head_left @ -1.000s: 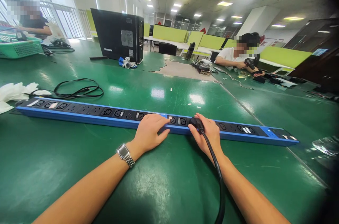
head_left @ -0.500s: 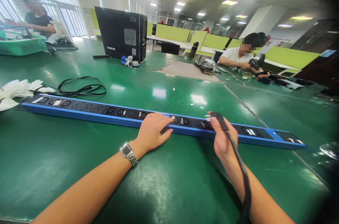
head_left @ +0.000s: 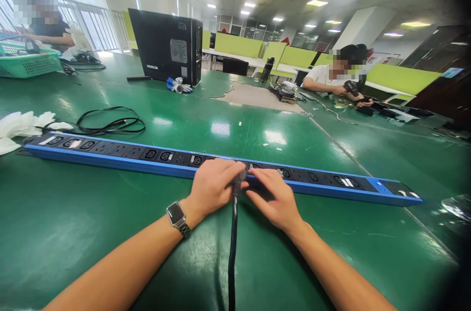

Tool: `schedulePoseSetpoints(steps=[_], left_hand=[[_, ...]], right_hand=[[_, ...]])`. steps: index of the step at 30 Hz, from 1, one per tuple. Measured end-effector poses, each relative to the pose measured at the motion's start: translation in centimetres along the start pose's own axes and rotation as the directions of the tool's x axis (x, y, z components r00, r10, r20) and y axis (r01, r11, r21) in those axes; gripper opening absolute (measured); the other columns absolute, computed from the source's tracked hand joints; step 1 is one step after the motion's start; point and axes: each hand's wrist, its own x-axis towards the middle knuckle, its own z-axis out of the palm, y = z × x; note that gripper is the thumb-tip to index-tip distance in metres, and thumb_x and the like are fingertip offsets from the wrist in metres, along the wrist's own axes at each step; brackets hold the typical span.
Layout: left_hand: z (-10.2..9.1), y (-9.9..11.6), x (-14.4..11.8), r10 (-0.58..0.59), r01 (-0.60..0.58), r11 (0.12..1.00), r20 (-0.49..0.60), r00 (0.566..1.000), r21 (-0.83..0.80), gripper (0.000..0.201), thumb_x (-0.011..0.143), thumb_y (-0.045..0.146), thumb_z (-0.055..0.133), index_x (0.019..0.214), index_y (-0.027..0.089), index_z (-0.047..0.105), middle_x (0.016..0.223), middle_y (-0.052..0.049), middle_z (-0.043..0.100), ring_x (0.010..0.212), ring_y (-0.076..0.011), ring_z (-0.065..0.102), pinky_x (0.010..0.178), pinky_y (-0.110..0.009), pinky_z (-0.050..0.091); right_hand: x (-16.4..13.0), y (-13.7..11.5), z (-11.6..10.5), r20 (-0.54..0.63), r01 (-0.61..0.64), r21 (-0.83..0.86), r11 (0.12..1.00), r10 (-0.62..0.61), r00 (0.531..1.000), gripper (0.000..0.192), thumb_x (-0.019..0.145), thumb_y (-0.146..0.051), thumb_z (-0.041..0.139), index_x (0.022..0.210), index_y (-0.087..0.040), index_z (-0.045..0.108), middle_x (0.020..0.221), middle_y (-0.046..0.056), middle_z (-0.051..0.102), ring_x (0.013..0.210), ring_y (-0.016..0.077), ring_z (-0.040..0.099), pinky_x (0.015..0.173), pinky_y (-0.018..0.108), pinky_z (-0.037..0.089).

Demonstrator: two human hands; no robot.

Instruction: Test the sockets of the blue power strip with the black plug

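A long blue and black power strip (head_left: 128, 153) lies across the table in front of me, its row of sockets facing up. At its middle, my left hand (head_left: 215, 184), with a watch on the wrist, has thumb and fingers closed on the black plug (head_left: 240, 177) of a power cord. From the plug the thick black cord (head_left: 233, 242) hangs straight toward me. Just right of the plug is my right hand (head_left: 275, 199), thumb and forefinger apart, the fingertips close to the plug's end and the strip. The plug's pins are mostly hidden.
Behind the strip's left end lie a coiled black cable (head_left: 110, 122) and white cloth-like material (head_left: 22, 127). Farther back stand a black computer case (head_left: 165, 48), gloves (head_left: 179, 85) and a green basket (head_left: 33, 63). Two people sit across the green table (head_left: 176, 110).
My right hand has carried the plug left to the strip's middle, where my left hand now grips it. The right fingers have parted from it. The cord has swung left.
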Motion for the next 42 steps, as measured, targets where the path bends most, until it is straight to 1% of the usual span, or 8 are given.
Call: schedulePoseSetpoints(steps=[4, 9, 15, 20, 27, 31, 36, 42], left_hand=[[-0.7, -1.8, -0.1, -0.225, 0.235, 0.971, -0.162, 0.961, 0.044, 0.032, 0.088, 0.045, 0.062, 0.109, 0.019, 0.065, 0.097, -0.007, 0.073, 0.090, -0.0215, 0.066, 0.082, -0.034, 0.047], [-0.4, -2.4, -0.1, -0.379, 0.378, 0.917, -0.024, 0.925, 0.128, 0.029, 0.087, 0.038, 0.067, 0.111, 0.022, 0.067, 0.101, -0.005, 0.074, 0.096, -0.0222, 0.066, 0.085, -0.036, 0.046], [-0.1, -1.2, 0.8, -0.389, 0.360, 0.914, 0.155, 0.908, 0.185, 0.033, 0.087, 0.029, 0.065, 0.119, 0.022, 0.064, 0.105, -0.006, 0.073, 0.098, -0.0231, 0.065, 0.088, -0.039, 0.047], [-0.2, -1.4, 1.3, -0.431, 0.380, 0.893, 0.216, 0.876, 0.242, 0.030, 0.089, 0.030, 0.062, 0.118, 0.024, 0.066, 0.110, -0.007, 0.071, 0.104, -0.0248, 0.063, 0.093, -0.044, 0.045], [-0.4, -1.5, 0.6, -0.313, 0.224, 0.927, 0.290, 0.905, 0.302, 0.049, 0.082, 0.041, 0.069, 0.125, 0.021, 0.058, 0.115, -0.009, 0.070, 0.118, -0.0312, 0.055, 0.096, -0.047, 0.041], [0.1, -1.2, -0.2, -0.288, 0.211, 0.930, 0.245, 0.926, 0.300, 0.072, 0.074, 0.051, 0.075, 0.132, 0.018, 0.050, 0.123, -0.012, 0.066, 0.121, -0.0326, 0.053, 0.102, -0.048, 0.036], [0.3, -1.4, -0.3, -0.323, 0.287, 0.931, 0.145, 0.935, 0.224, 0.050, 0.086, 0.041, 0.065, 0.129, 0.019, 0.054, 0.117, -0.008, 0.069, 0.109, -0.0247, 0.061, 0.097, -0.041, 0.040], [0.5, -1.5, 0.0, -0.342, 0.320, 0.929, 0.101, 0.934, 0.183, 0.028, 0.088, 0.023, 0.059, 0.115, 0.023, 0.063, 0.107, -0.004, 0.072, 0.103, -0.0236, 0.063, 0.092, -0.042, 0.042]], right_hand=[[-0.3, 1.6, -0.7, -0.111, -0.138, -0.063, 0.988, 0.131, 0.985, 0.030, 0.085, -0.032, 0.064, 0.114, -0.023, 0.066, 0.108, 0.008, 0.070, 0.101, 0.0229, 0.064, 0.091, 0.042, 0.051], [-0.4, 2.0, -1.0, -0.127, -0.172, -0.037, 0.984, 0.166, 0.978, 0.017, 0.086, -0.030, 0.063, 0.100, -0.023, 0.070, 0.098, 0.006, 0.072, 0.094, 0.0212, 0.065, 0.086, 0.040, 0.053], [-0.3, 1.6, -0.7, -0.130, -0.172, -0.001, 0.985, 0.171, 0.977, 0.012, 0.086, -0.028, 0.063, 0.094, -0.024, 0.071, 0.095, 0.005, 0.073, 0.093, 0.0208, 0.065, 0.086, 0.040, 0.052], [-0.3, 1.8, -0.7, -0.130, -0.182, 0.001, 0.983, 0.180, 0.975, 0.011, 0.086, -0.028, 0.062, 0.092, -0.023, 0.071, 0.093, 0.005, 0.073, 0.092, 0.0204, 0.065, 0.086, 0.040, 0.051], [-0.4, 1.7, -0.2, -0.119, -0.161, -0.052, 0.986, 0.154, 0.981, 0.010, 0.086, -0.026, 0.062, 0.089, -0.022, 0.071, 0.093, 0.005, 0.073, 0.092, 0.0209, 0.064, 0.085, 0.041, 0.049], [-0.4, 1.7, -0.1, -0.121, -0.182, -0.062, 0.981, 0.174, 0.977, 0.012, 0.086, -0.028, 0.062, 0.091, -0.023, 0.071, 0.094, 0.005, 0.073, 0.092, 0.0215, 0.064, 0.086, 0.041, 0.049], [-0.4, 1.8, -0.2, -0.115, -0.208, -0.031, 0.978, 0.203, 0.972, 0.012, 0.086, -0.030, 0.062, 0.090, -0.024, 0.071, 0.093, 0.005, 0.073, 0.093, 0.0215, 0.064, 0.086, 0.041, 0.049], [-0.3, 1.8, -0.3, -0.099, -0.214, -0.021, 0.977, 0.211, 0.972, 0.011, 0.086, -0.030, 0.062, 0.090, -0.024, 0.071, 0.093, 0.005, 0.073, 0.093, 0.0215, 0.064, 0.086, 0.041, 0.050]])
